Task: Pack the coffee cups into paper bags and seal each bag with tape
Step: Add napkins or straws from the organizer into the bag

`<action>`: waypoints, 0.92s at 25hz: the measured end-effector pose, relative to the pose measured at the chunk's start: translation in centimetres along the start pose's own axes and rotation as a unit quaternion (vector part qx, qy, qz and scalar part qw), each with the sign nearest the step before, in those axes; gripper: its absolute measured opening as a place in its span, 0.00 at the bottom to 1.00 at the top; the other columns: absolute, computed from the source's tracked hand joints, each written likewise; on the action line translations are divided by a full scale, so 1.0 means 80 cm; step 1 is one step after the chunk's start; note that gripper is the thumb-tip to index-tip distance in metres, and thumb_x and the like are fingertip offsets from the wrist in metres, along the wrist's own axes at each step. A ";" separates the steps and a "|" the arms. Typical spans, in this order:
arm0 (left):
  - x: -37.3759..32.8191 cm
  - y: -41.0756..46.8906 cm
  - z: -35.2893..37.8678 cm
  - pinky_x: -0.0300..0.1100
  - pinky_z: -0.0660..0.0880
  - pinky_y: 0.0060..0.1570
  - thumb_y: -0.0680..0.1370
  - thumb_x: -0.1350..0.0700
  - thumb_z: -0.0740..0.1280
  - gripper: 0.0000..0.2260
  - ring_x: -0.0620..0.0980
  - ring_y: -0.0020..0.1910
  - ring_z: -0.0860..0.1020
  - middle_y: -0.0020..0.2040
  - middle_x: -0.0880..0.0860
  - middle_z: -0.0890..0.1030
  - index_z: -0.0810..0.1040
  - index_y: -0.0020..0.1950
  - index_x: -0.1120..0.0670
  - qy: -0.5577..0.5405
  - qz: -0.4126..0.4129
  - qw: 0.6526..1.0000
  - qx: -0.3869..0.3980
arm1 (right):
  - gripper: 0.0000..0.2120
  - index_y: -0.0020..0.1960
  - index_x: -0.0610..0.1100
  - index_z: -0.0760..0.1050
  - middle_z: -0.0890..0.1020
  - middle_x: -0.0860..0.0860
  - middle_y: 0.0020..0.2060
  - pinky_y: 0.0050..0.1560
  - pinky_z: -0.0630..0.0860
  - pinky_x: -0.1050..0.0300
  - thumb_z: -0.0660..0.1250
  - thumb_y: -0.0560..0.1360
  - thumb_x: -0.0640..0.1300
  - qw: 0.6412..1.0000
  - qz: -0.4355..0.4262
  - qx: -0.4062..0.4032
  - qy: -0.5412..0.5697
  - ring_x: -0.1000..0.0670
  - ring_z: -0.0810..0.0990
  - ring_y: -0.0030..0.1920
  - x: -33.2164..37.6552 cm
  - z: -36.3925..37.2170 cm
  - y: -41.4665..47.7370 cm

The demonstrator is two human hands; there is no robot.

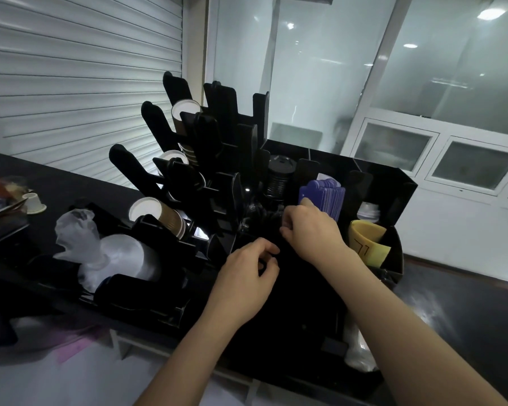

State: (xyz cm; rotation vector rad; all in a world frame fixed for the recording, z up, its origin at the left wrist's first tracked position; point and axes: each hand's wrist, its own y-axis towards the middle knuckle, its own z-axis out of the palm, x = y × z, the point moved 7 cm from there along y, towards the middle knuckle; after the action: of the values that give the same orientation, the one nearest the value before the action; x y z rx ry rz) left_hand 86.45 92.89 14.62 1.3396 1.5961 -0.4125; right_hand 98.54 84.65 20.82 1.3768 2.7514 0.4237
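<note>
Left hand (247, 276) and right hand (308, 230) curl inside the rack (387, 183) bay, hold indiscernible; separate one item, lift straight, clear of cups (170, 219)

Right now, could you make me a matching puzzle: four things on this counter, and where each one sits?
Things:
1 purple cards
2 yellow sheet
3 black lids
4 white plastic bag

Places:
A low on the left
B just behind the right hand
C farthest right of the four
D upright stack just left of the purple cards

Pairs: 1-B, 2-C, 3-D, 4-A
</note>
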 end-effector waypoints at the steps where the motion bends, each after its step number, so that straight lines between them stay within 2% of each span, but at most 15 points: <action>1: 0.000 -0.001 -0.001 0.34 0.76 0.46 0.80 0.52 0.65 0.08 0.36 0.47 0.79 0.47 0.40 0.81 0.78 0.58 0.43 -0.003 -0.001 1.000 0.002 | 0.05 0.53 0.48 0.77 0.75 0.48 0.52 0.50 0.80 0.42 0.66 0.79 0.48 1.000 -0.004 -0.015 0.020 0.43 0.79 0.49 0.000 -0.005 -0.001; 5: -0.001 -0.002 -0.004 0.33 0.75 0.45 0.80 0.52 0.64 0.08 0.36 0.47 0.79 0.46 0.40 0.81 0.78 0.58 0.43 -0.015 -0.003 1.000 0.004 | 0.04 0.53 0.49 0.77 0.82 0.51 0.45 0.49 0.80 0.44 0.65 0.80 0.44 0.994 0.001 -0.048 0.101 0.46 0.82 0.47 -0.005 -0.027 -0.002; 8: -0.002 -0.003 -0.005 0.34 0.76 0.46 0.80 0.52 0.65 0.07 0.37 0.48 0.79 0.47 0.40 0.81 0.78 0.57 0.43 -0.021 -0.002 1.000 0.005 | 0.05 0.53 0.49 0.80 0.82 0.56 0.43 0.53 0.79 0.49 0.68 0.78 0.42 0.988 0.011 -0.066 0.142 0.51 0.81 0.47 -0.010 -0.041 -0.003; 14: -0.008 -0.005 -0.012 0.38 0.79 0.50 0.80 0.52 0.65 0.07 0.37 0.50 0.79 0.48 0.40 0.81 0.78 0.57 0.43 -0.031 0.004 0.999 -0.008 | 0.08 0.51 0.51 0.84 0.84 0.59 0.42 0.48 0.75 0.69 0.71 0.76 0.40 0.956 0.021 -0.154 0.247 0.59 0.82 0.45 -0.022 -0.084 -0.014; 15: -0.010 -0.006 -0.013 0.39 0.79 0.51 0.80 0.51 0.65 0.07 0.38 0.50 0.79 0.48 0.40 0.81 0.78 0.57 0.43 -0.032 0.004 0.999 -0.009 | 0.09 0.52 0.51 0.85 0.85 0.59 0.43 0.49 0.75 0.69 0.70 0.77 0.40 0.952 0.022 -0.163 0.259 0.59 0.82 0.46 -0.022 -0.090 -0.017; 17: -0.016 -0.010 -0.013 0.40 0.79 0.52 0.80 0.51 0.66 0.07 0.37 0.50 0.79 0.47 0.39 0.81 0.78 0.56 0.42 -0.032 0.007 0.999 -0.013 | 0.10 0.53 0.53 0.85 0.85 0.56 0.46 0.52 0.77 0.64 0.68 0.78 0.40 0.950 0.021 -0.175 0.258 0.58 0.82 0.47 -0.023 -0.102 -0.024; 19: -0.023 -0.015 -0.015 0.41 0.79 0.52 0.80 0.51 0.66 0.07 0.37 0.50 0.79 0.46 0.39 0.81 0.78 0.56 0.42 -0.034 0.009 0.999 -0.014 | 0.08 0.50 0.53 0.84 0.85 0.56 0.44 0.51 0.78 0.60 0.69 0.77 0.41 0.951 0.021 -0.189 0.244 0.57 0.82 0.45 -0.024 -0.112 -0.032; 21: -0.030 -0.019 -0.017 0.42 0.79 0.53 0.80 0.51 0.66 0.07 0.37 0.50 0.79 0.47 0.39 0.81 0.78 0.57 0.42 -0.035 0.013 0.999 -0.014 | 0.06 0.46 0.52 0.84 0.84 0.57 0.40 0.48 0.78 0.63 0.71 0.76 0.41 0.946 0.023 -0.205 0.249 0.58 0.81 0.42 -0.025 -0.123 -0.042; 23: -0.038 -0.023 -0.021 0.43 0.79 0.53 0.80 0.51 0.66 0.08 0.37 0.50 0.79 0.47 0.39 0.80 0.78 0.57 0.41 -0.037 0.020 0.999 -0.020 | 0.05 0.46 0.51 0.84 0.84 0.58 0.38 0.43 0.75 0.71 0.72 0.76 0.41 0.939 0.024 -0.221 0.263 0.59 0.81 0.41 -0.026 -0.137 -0.054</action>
State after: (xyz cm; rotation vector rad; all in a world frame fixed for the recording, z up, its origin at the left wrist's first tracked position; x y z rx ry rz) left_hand 83.83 91.89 17.38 1.3094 1.5074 -0.3985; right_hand 94.78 78.06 30.05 1.3553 2.7126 1.5036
